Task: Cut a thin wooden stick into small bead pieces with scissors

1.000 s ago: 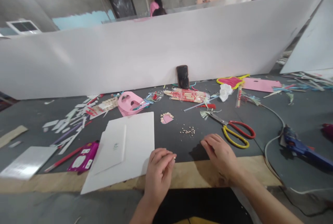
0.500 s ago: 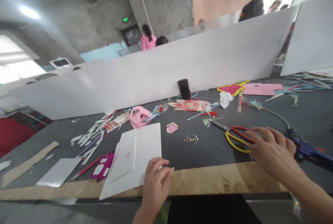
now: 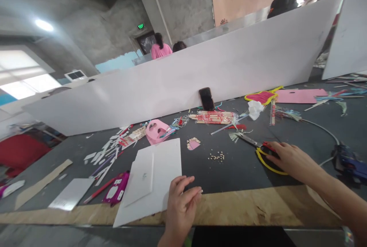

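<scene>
Resting on the scissor loops

Right hand (image 3: 289,157) lies flat over the yellow and red plastic loops of the scissors (image 3: 249,140) on the dark grey mat (image 3: 237,166); whether it clasps them I cannot tell. Their long axis runs slantwise, thin metal blades pointing away and left. Left hand (image 3: 182,201), fingers loosely half-curled, sits beside the smooth white paper sheet (image 3: 169,163), its grip equally unclear

Red-and-yellow scissors (image 3: 259,151), flat on grey mat (image 3: 237,168)
</scene>
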Motion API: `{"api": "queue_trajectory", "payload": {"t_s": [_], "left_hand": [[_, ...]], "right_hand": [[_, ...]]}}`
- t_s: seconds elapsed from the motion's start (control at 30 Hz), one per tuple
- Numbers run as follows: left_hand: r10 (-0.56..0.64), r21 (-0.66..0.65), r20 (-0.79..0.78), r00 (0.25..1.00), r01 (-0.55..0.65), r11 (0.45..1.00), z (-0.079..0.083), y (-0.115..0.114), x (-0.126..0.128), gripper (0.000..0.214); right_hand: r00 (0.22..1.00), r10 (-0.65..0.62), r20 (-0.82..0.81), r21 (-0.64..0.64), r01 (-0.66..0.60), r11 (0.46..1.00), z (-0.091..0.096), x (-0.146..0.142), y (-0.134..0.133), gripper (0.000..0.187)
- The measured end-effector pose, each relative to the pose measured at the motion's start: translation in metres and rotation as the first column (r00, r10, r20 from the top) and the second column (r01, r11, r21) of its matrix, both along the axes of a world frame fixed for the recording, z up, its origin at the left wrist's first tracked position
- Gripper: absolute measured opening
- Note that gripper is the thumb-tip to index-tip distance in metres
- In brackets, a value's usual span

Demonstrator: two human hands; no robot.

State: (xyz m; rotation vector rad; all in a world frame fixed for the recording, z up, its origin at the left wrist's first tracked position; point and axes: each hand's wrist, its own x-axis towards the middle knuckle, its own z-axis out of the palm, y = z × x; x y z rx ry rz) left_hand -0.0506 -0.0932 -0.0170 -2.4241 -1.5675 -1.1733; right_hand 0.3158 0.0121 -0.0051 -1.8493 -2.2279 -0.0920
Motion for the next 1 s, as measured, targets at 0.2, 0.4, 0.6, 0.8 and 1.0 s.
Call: {"api": "queue_trajectory", "payload": {"t_s": [0.2,0.4,0.6,0.8,1.0], "left_hand": [[-0.043,-0.074,0.224,0.974,0.061,0.995,-0.004,0.005,0.035,0.021],[-0.025,-0.134,0.49,0.871,0.104,0.986,-0.003,0.026,0.058,0.013],[0.016,-0.192,0.593,0.805,0.122,0.974,0.0,0.03,0.068,0.013],[0.042,-0.257,0.657,0.753,0.171,0.951,-0.001,0.027,0.069,0.02],[0.147,-0.375,0.746,0.649,0.228,0.898,0.001,0.024,0.07,0.019]], "right_hand": [[0.985,-0.156,-0.079,-0.087,0.15,0.985,0.014,0.001,-0.013,0.032],[0.444,-0.391,-0.806,-0.42,0.036,0.907,0.03,-0.01,-0.034,0.048],[-0.195,-0.374,-0.906,-0.308,-0.302,0.902,0.037,-0.042,-0.055,0.036],[0.087,-0.185,-0.979,-0.201,-0.264,0.943,0.011,-0.057,-0.074,0.056],[0.726,0.131,-0.675,-0.05,-0.222,0.974,0.008,-0.078,-0.101,0.059]]}}
